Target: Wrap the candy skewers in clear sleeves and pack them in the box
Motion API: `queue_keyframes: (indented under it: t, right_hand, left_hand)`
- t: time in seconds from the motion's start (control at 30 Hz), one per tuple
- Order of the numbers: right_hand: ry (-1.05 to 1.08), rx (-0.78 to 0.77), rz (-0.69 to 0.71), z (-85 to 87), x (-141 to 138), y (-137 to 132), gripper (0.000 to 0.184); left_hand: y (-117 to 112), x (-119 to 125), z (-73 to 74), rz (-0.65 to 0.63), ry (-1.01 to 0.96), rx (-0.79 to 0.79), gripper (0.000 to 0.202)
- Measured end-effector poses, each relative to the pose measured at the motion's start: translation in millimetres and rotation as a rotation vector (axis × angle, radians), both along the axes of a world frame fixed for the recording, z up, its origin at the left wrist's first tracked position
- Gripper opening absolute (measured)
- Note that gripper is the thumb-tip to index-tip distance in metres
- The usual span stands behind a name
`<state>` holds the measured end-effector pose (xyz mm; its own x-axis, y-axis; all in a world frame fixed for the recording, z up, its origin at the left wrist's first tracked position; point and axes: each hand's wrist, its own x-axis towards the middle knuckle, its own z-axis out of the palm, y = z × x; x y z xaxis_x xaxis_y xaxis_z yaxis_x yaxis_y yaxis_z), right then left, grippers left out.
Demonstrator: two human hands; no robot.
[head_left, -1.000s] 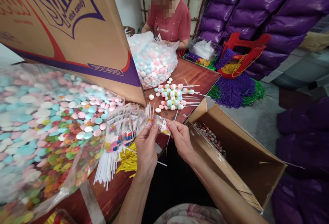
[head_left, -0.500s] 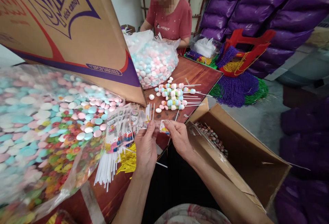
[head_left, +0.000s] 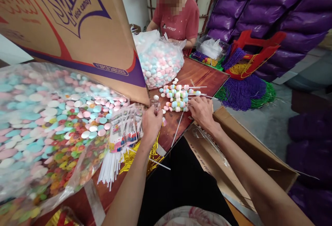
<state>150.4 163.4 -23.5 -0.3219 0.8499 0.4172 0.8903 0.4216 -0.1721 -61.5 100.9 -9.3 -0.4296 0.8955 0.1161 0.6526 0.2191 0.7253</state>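
My left hand (head_left: pixel 151 120) pinches a small clear plastic bag (head_left: pixel 155 105) above the table. My right hand (head_left: pixel 201 110) is closed at the stick end of a candy skewer (head_left: pixel 178 107), the nearest in a pile. Pastel pink, blue and white candies with gummy rings are threaded on these white sticks. Printed plastic bags (head_left: pixel 123 127) lie fanned out left of my left hand, on top of a bundle of white sticks (head_left: pixel 110 170). Gold twist ties (head_left: pixel 132 158) lie partly hidden behind my left forearm.
A large open bag of candies and gummy rings (head_left: pixel 57 122) covers the left side. Behind it stands a printed carton (head_left: pixel 103 39). Another candy bag (head_left: pixel 160 58) sits before a co-worker (head_left: pixel 178 18). An open cardboard box (head_left: pixel 249 143) stands right of the table (head_left: pixel 204 72).
My hands have moved apart; earlier both were together on a small packet. My right hand has gone forward and right to the skewers, while my left has risen slightly with the bag.
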Motion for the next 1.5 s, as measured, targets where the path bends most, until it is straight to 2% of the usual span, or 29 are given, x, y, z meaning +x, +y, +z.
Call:
queue_keyframes:
  t: [0.13, 0.27, 0.37, 0.57, 0.83, 1.0, 1.13, 1.33, 1.5]
  right_hand:
    - [0.113, -0.006, 0.074, 1.1, 1, -5, 0.026]
    - [0.248, -0.074, 0.119, 9.1, 5, -23, 0.025]
    - [0.215, -0.110, 0.111, 10.6, 7, -39, 0.024]
    - [0.181, -0.151, 0.126, 1.9, 3, -57, 0.025]
    - [0.144, -0.194, 0.094, -2.8, -3, -62, 0.026]
    - [0.292, -0.236, 0.062, -1.8, -3, -60, 0.024]
    - [0.424, -0.261, 0.020, 1.4, 4, -55, 0.020]
    - [0.500, -0.306, -0.028, 0.3, 11, -54, 0.022]
    - [0.542, -0.342, -0.044, -5.8, 8, -57, 0.021]
  left_hand:
    - [10, 6, -10.5, -0.006, 0.074, -0.085, 0.029]
    - [9, 7, -17.6, 0.003, 0.036, -0.084, 0.029]
    - [5, 7, -17.6, 0.007, -0.018, -0.058, 0.030]
    - [-1, 7, -15.9, -0.013, -0.064, -0.019, 0.033]
    - [-2, 5, -14.2, -0.030, -0.092, -0.018, 0.036]
    - [0, 1, -13.6, -0.001, -0.072, -0.043, 0.032]
    - [1, 0, -16.0, 0.001, -0.121, -0.010, 0.032]
    - [0, 2, -16.8, 0.036, -0.172, 0.065, 0.033]
    - [12, 10, -7.8, 0.040, -0.074, 0.075, 0.015]
